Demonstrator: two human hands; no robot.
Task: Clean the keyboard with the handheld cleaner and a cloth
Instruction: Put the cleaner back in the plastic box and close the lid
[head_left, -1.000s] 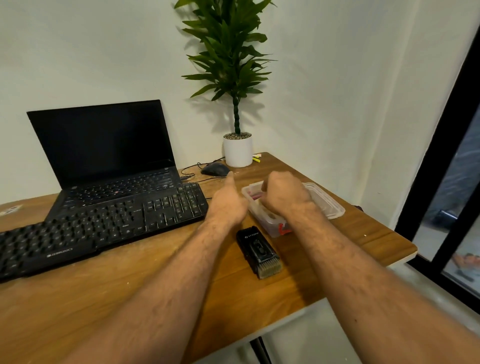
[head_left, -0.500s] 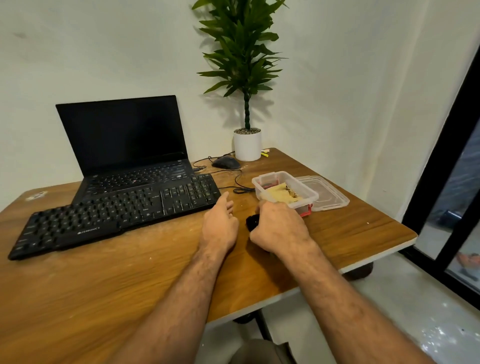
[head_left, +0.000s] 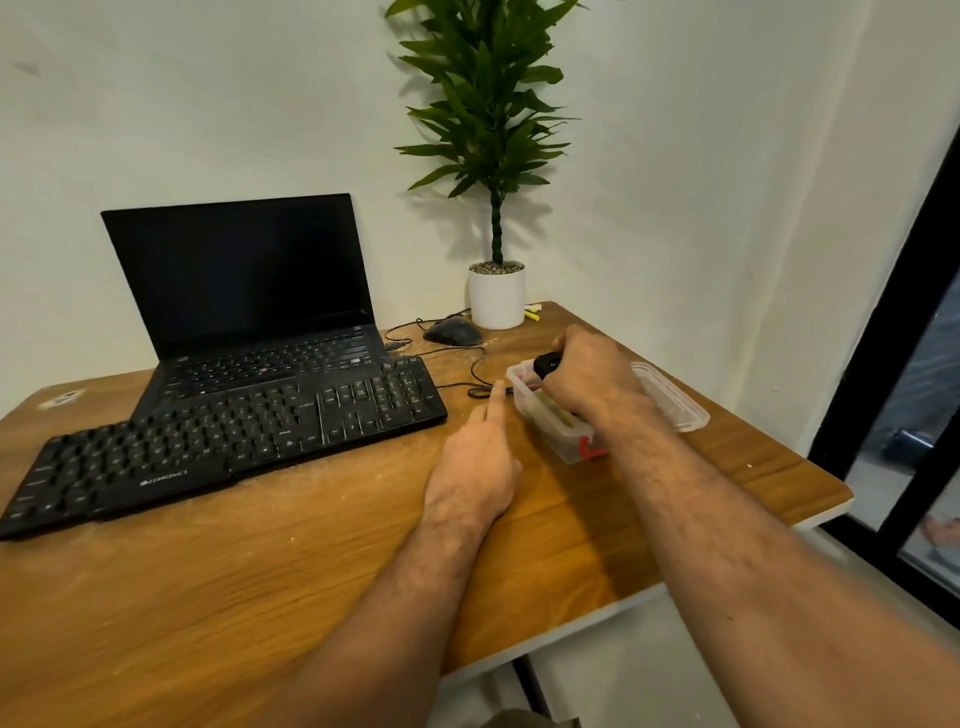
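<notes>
Two tools were called for, and only one was in hand at this moment. The handheld cleaner (head_left: 545, 365), a small black unit, was gripped in the curled fingers of the right hand (head_left: 592, 376) and held just over the clear plastic container (head_left: 558, 434) at the right of the tabletop (head_left: 260, 597). The left hand (head_left: 475, 467) was rested on the wood beside that container, fingers relaxed, index finger stretched toward its near wall, nothing held. No cloth could be made out with certainty; something pale was glimpsed inside the container, mostly hidden by the right hand. The black keyboard (head_left: 223, 441) was seen lying well to the left, in front of the open laptop (head_left: 249, 312), untouched by either hand. Pale specks were visible on the wood around it. By that showing, no cleaning had been started: brushing and wiping were judged both left to do.
</notes>
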